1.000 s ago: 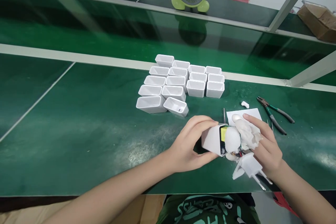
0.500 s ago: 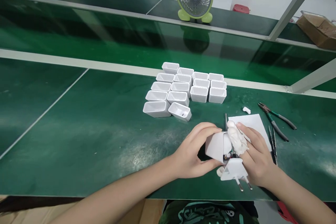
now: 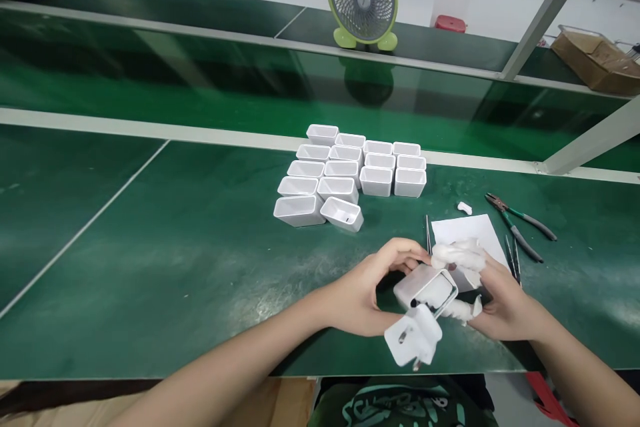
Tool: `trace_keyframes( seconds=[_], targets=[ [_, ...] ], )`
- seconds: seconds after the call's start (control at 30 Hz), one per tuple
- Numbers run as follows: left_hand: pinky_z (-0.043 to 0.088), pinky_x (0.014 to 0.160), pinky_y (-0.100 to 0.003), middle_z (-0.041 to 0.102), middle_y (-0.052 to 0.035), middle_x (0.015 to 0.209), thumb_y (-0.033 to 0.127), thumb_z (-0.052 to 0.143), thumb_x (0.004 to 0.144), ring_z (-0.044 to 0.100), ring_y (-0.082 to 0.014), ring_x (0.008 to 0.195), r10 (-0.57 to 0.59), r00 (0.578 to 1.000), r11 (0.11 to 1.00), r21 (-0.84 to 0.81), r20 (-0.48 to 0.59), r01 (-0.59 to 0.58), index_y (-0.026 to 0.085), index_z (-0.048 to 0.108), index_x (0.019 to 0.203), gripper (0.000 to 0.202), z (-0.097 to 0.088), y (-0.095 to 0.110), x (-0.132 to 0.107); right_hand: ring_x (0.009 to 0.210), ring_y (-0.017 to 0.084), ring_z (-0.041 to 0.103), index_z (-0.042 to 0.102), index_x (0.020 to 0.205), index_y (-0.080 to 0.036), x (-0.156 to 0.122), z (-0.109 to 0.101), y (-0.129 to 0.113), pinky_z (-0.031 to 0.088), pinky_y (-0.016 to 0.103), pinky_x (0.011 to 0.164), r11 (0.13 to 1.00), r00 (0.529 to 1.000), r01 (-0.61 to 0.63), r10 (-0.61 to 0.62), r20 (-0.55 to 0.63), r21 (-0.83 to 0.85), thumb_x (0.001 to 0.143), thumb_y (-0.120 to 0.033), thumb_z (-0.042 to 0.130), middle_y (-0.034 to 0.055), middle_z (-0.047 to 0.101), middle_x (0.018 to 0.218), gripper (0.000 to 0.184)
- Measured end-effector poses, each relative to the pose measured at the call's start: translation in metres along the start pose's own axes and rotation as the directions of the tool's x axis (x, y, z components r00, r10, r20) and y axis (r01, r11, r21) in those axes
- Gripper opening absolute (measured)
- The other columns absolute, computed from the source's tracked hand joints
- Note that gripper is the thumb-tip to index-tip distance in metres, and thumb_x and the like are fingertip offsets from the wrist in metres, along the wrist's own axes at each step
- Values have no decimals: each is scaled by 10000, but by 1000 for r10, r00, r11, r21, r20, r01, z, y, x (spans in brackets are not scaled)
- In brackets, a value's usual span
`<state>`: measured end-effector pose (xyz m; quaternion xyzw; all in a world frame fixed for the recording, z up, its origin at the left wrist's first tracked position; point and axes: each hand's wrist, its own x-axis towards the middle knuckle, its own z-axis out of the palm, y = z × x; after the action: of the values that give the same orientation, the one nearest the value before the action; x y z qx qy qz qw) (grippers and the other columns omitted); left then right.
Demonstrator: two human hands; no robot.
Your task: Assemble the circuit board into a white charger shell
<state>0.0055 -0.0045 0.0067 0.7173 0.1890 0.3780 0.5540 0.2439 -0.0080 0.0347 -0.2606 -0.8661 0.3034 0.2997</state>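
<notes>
Left hand gripped shell, open end toward 3 o'clock. Right hand, fingers taped, apparently steadied it there. Plug cap hung at 6 o'clock.

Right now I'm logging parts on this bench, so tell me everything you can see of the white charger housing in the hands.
The charger housing is a white, smooth plastic box with rounded corners, open at one end and tilted above the green bench. The left hand grips its left side; the right hand, with white-wrapped fingers, holds its right. A white plug cap with pins hangs at its open end, not seated. What is inside cannot be made out.
</notes>
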Motion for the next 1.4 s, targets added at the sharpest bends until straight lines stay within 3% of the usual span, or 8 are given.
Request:
trace_keyframes(
  seconds=[0.13,0.23,0.5,0.77,0.9,1.03,1.23,1.4],
  targets=[
    [568,863,-377,578,-147,1132,396,741,814,609,-245,1053,393,904,813,525,-170,-254,186,448,1252,567,-7,-6,1,1081,246,592,503,1336,-257,3,1,2,545,370,851,998,997,-67,67,-49,-7,877,-201,635,123,612,1177,482],
    [580,752,-272,609,-88,963,170,660,877,631,-162,883,596,791,571,766,-140,-295,149,515,1116,280,-11,0,1,1051,235,603,523,1292,-247,5,4,4,545,359,858,995,988,-99,94,-124,-28,861,-215,670,107,621,1120,457],
    [551,650,-241,605,-46,834,-54,606,818,615,-127,743,643,745,408,902,-177,-138,103,613,1012,249,-4,12,0,972,222,648,490,1260,-237,1,19,11,571,351,817,986,957,-147,121,-263,-82,861,-228,672,95,648,1085,439],
    [384,492,-294,542,-32,685,-19,521,880,479,-148,612,599,801,274,942,-10,-193,-16,572,1148,273,19,1,-8,1028,261,622,436,1310,-241,6,38,20,571,439,837,962,967,45,-109,-228,-269,880,-128,605,115,628,1085,476],
    [392,508,-295,524,-14,642,-1,520,887,468,-146,593,521,853,327,929,-22,-175,44,586,983,125,22,4,-4,1041,257,597,408,1363,-243,8,48,20,565,442,834,961,972,97,-147,-181,-260,886,-104,565,120,596,1120,522],
    [435,560,-275,514,-26,724,93,565,880,489,-140,648,449,885,530,834,-126,-150,135,558,876,42,18,6,-3,1044,254,580,406,1383,-254,9,52,21,565,427,821,964,979,87,-129,-155,-251,890,-99,516,127,566,1148,529],
    [509,708,-318,536,-61,949,369,809,696,553,-199,870,210,873,799,592,-441,107,186,497,973,456,8,9,0,1018,250,565,412,1413,-242,10,49,21,562,386,789,959,983,79,-121,-140,-274,908,-108,495,140,551,1118,530],
    [494,829,-366,645,-67,987,344,739,776,599,-225,938,-35,946,858,476,-321,193,183,584,963,291,-2,-4,5,983,248,586,424,1407,-257,11,48,19,560,369,748,951,979,84,-134,-152,-298,894,-89,505,127,571,1089,546]
  ],
)
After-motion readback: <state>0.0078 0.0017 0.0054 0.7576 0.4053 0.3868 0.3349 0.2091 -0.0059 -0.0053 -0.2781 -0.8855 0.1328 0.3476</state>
